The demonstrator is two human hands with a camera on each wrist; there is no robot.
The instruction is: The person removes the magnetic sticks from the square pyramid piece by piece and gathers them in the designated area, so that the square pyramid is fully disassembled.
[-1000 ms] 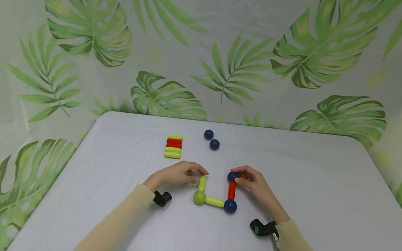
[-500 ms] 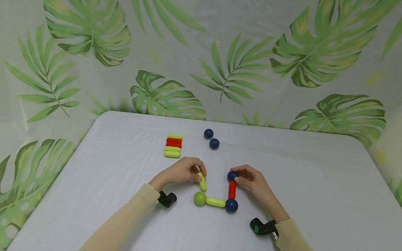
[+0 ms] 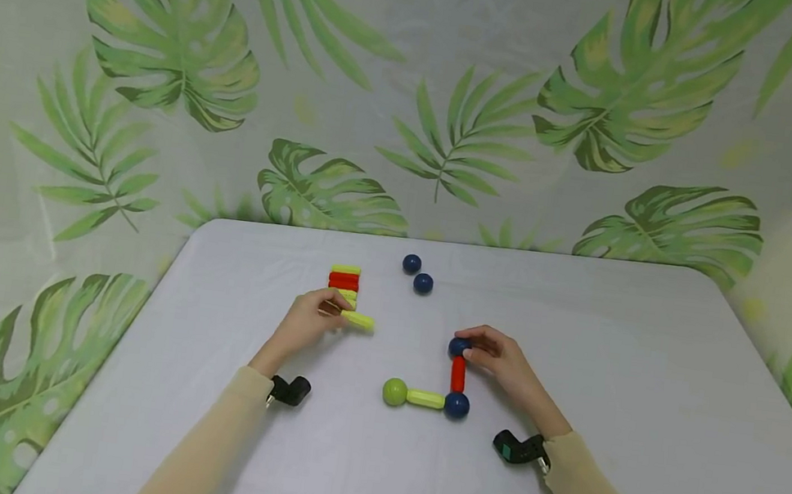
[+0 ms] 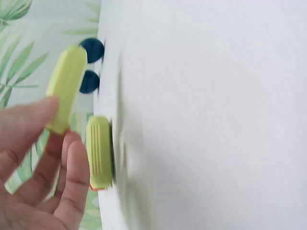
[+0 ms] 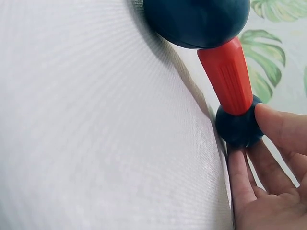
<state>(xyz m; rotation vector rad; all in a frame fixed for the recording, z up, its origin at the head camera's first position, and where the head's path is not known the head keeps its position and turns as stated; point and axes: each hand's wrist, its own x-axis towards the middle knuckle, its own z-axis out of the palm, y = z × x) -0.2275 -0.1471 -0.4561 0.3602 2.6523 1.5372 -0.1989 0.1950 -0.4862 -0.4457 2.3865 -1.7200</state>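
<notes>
Left hand (image 3: pixel 309 320) at the near end of the row of rods (image 3: pixel 343 281); its grip is drawn in to the thickness of one yellow rod (image 3: pixel 359 321), pinched near one end between thumb and fingers, the far end jutting free toward the middle of the counter (image 3: pixel 580 319). Left wrist view: the held rod looks raised, apart from the yellow rod lying below it. Right hand (image 3: pixel 500 363) has its grip closed to a ball's width, thumb and fingers on opposite sides of the upper blue ball (image 3: pixel 456 347). That ball sits on one end of a red rod (image 3: pixel 458 375), whose other end meets the corner blue ball (image 3: pixel 456 405); from there a second yellow rod (image 3: pixel 425 399) runs across to the green ball (image 3: pixel 395 392), making an L on the counter. Two loose blue balls (image 3: pixel 418 274) lie farther back, well apart from the L. Step in hand, as judged: shifting the single rod at the row, probably to lay it alongside the others, while the right hand steadies the L. The next move would call for turning the rod parallel to its neighbours, lowering it flat just beside the nearest, and loosening the left grip without nudging the row.
</notes>
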